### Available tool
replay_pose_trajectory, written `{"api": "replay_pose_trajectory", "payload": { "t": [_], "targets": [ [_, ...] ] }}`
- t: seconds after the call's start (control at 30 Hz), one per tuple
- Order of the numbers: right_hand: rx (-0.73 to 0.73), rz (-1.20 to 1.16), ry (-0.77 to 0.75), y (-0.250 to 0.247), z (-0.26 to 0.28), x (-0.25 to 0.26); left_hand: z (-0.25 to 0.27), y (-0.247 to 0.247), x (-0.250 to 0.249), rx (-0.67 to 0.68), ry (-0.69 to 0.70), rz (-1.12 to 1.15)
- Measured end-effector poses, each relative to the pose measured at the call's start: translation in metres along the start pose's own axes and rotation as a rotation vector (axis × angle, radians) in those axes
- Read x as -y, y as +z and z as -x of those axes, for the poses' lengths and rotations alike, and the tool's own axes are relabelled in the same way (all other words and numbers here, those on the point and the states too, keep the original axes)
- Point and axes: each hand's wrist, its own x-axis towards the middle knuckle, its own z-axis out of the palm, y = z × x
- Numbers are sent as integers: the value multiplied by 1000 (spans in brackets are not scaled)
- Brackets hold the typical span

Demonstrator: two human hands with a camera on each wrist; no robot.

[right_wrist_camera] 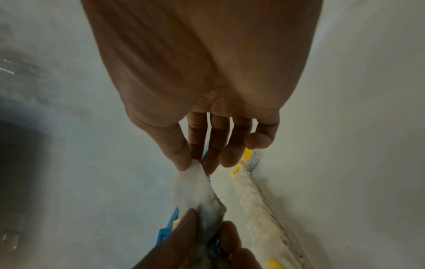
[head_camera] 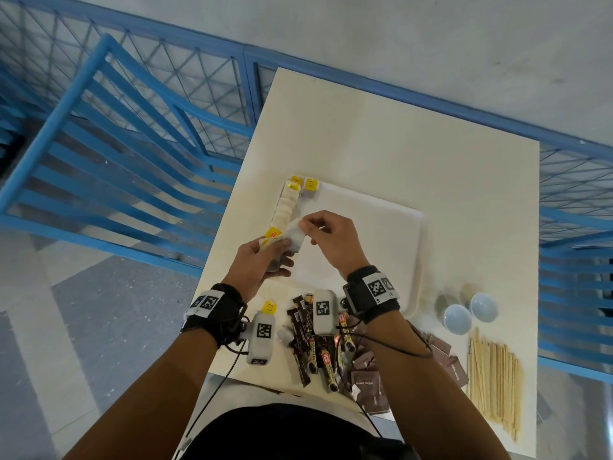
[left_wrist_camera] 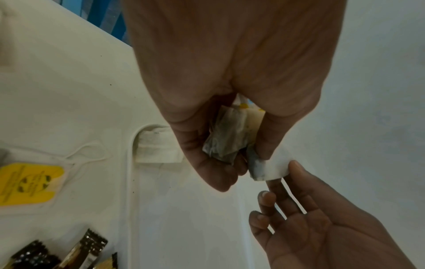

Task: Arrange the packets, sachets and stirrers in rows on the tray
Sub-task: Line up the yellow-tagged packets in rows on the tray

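Observation:
A white tray (head_camera: 381,227) lies on the cream table. Along its left edge runs a row of tea bags (head_camera: 285,204) with yellow tags (head_camera: 311,184); the row of tea bags (right_wrist_camera: 260,209) also shows in the right wrist view. My left hand (head_camera: 282,254) hovers over the tray's near-left corner and grips a small bundle of tea bags (left_wrist_camera: 227,134). My right hand (head_camera: 303,224) pinches the top of one white tea bag (head_camera: 295,235) from that bundle between thumb and forefinger. The pinched tea bag (right_wrist_camera: 193,187) stretches between the right hand (right_wrist_camera: 195,162) and the left hand (right_wrist_camera: 207,234).
Dark coffee stick sachets (head_camera: 308,343), brown sugar packets (head_camera: 368,383) and a loose tea bag tag (head_camera: 269,308) lie at the table's front edge. Wooden stirrers (head_camera: 494,376) lie at front right, beside two pale blue bowls (head_camera: 457,318). A blue chair (head_camera: 116,144) stands left.

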Motion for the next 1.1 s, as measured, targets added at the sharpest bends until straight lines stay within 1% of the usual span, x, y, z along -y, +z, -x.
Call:
{"api": "replay_pose_trajectory", "payload": {
  "t": [0.13, 0.27, 0.4, 0.57, 0.67, 0.77, 0.93, 1.1],
  "targets": [
    [-15, -10, 29, 5, -1, -4, -3, -1, -1, -12, -4, -12],
    [42, -5, 85, 9, 1, -8, -5, -3, -5, -24, -2, -19],
    [57, 48, 72, 15, 1, -11, -8, -6, -10, -8, 6, -33],
    [0, 77, 63, 15, -13, -10, -12, -8, -13, -9, -28, -17],
    [-79, 109, 70, 9, -37, -11, -13, -13, -14, -29, -68, 12],
    [-156, 202, 95, 2, -65, -20, -14, -21, -12, -40, -87, 8],
    [-179, 320, 125, 9, -100, -33, -17, -37, -9, -27, -109, 30],
    [-223, 369, 157, 17, -113, -36, -20, -48, -6, 30, -151, 21]
  ]
}}
